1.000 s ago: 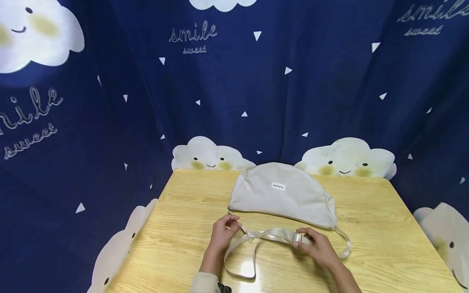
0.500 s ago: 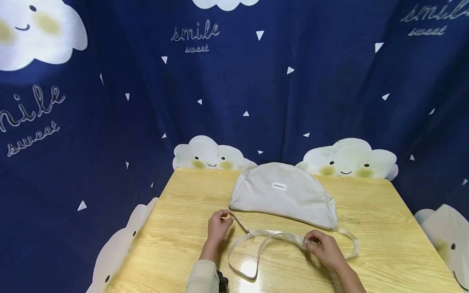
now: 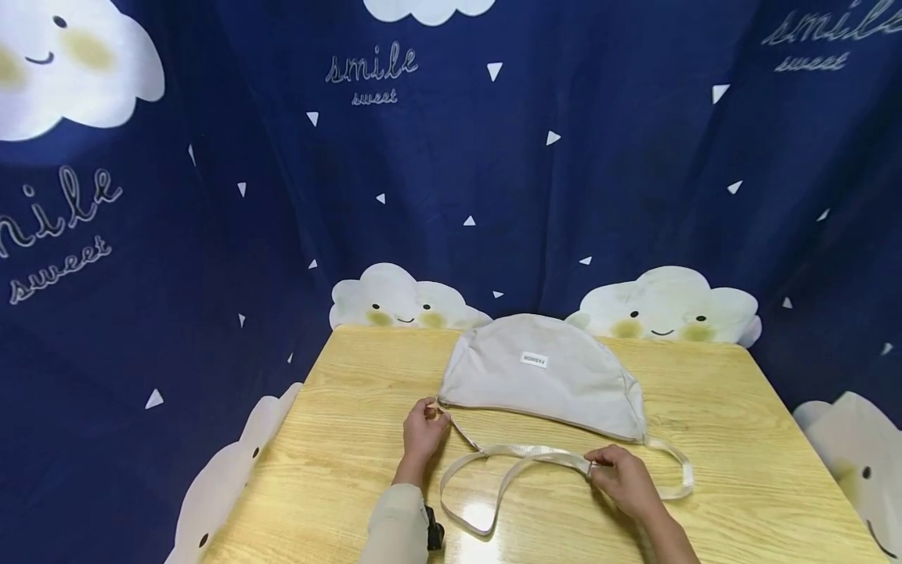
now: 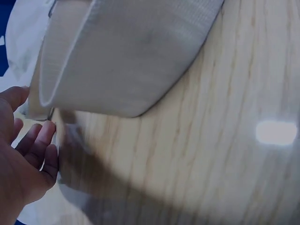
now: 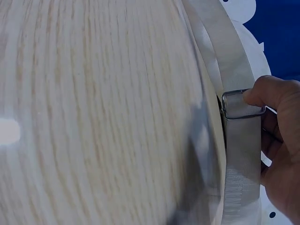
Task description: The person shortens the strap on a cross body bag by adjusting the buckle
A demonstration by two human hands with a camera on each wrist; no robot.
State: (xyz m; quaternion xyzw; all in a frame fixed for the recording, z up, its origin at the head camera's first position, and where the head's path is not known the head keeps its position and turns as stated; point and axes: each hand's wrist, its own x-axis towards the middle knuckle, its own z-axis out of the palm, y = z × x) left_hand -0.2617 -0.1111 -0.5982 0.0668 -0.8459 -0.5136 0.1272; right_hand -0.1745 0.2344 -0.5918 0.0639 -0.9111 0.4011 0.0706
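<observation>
A pale beige shoulder bag (image 3: 535, 380) with a small white label lies flat toward the far side of the table. Its webbing strap (image 3: 521, 452) curves in loops on the near side, joined at both lower corners. At the bag's left corner, my left hand (image 3: 424, 431) pinches the strap between thumb and fingers, though the contact is partly hidden in the left wrist view. Farther right, my right hand (image 3: 623, 479) holds the strap at its metal slider buckle (image 5: 243, 104), the thumb on the wire frame and the fingers behind it.
The light wooden table (image 3: 740, 470) carries a bright glare spot near its front. Behind and beside it hangs a dark blue curtain (image 3: 437, 172) with white clouds and triangles. A dark wrist device (image 3: 434, 531) sits by the left sleeve.
My left hand has moved up along the strap to the bag's left corner. My right hand has shifted slightly right with the buckle, and the strap between them lies flatter.
</observation>
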